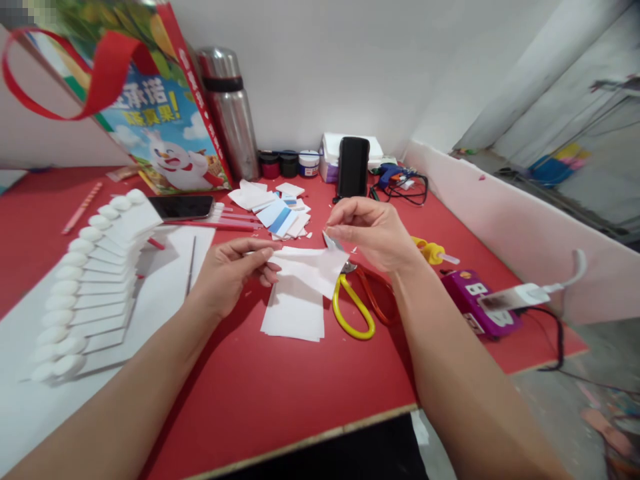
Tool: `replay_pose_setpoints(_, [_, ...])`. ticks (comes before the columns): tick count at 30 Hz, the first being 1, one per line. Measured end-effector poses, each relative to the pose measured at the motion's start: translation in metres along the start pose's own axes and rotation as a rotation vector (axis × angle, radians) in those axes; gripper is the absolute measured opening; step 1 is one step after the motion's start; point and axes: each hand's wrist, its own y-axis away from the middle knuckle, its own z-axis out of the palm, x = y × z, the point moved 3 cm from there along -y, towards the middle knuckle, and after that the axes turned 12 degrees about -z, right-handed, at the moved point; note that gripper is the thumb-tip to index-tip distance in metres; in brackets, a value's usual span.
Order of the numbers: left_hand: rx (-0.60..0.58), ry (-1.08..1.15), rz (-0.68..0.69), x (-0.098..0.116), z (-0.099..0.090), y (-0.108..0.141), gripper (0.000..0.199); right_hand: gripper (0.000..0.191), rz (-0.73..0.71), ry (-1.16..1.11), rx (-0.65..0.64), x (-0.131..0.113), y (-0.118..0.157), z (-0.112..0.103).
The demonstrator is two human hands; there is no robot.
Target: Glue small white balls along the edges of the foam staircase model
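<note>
Between thumb and fingers, my left hand (pixel 245 267) pinches the left end of a white piece of paper (pixel 313 267), held above the table. My right hand (pixel 370 230) is closed in a pinch by the paper's upper right corner, on a small pale strip (pixel 332 241); whether that strip is part of the paper I cannot tell. Beneath lies a small stack of white paper pieces (pixel 294 310). Scissors (pixel 355 308) with one yellow and one red-orange handle rest just right of the stack, their blades partly hidden.
Left, a row of white cards with round white tops (pixel 75 288) stands on a white sheet (pixel 20 407). Behind are paper scraps (pixel 280 213), a phone (pixel 183 207), a steel thermos (pixel 233 120), paint jars (pixel 289 164) and a printed bag (pixel 175 133). A purple box (pixel 463 293) sits right.
</note>
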Motion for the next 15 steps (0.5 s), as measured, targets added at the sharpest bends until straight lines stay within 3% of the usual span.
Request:
replay_pose_setpoints(4, [-0.111,-0.097,0.012,-0.006,0.011,0.007,0.021,0.021,0.111,-0.089,-0.103,0.01,0.003,0.017])
replay_pose_setpoints(8, [-0.187,-0.097,0.025,-0.008,0.015,0.011,0.022,0.03,0.189,-0.04,-0.183,0.017,0.007,0.034])
replay_pose_setpoints(15, [-0.117,-0.156,0.107,-0.006,0.013,0.012,0.024,0.04,0.142,0.167,-0.198,0.02,0.008,0.038])
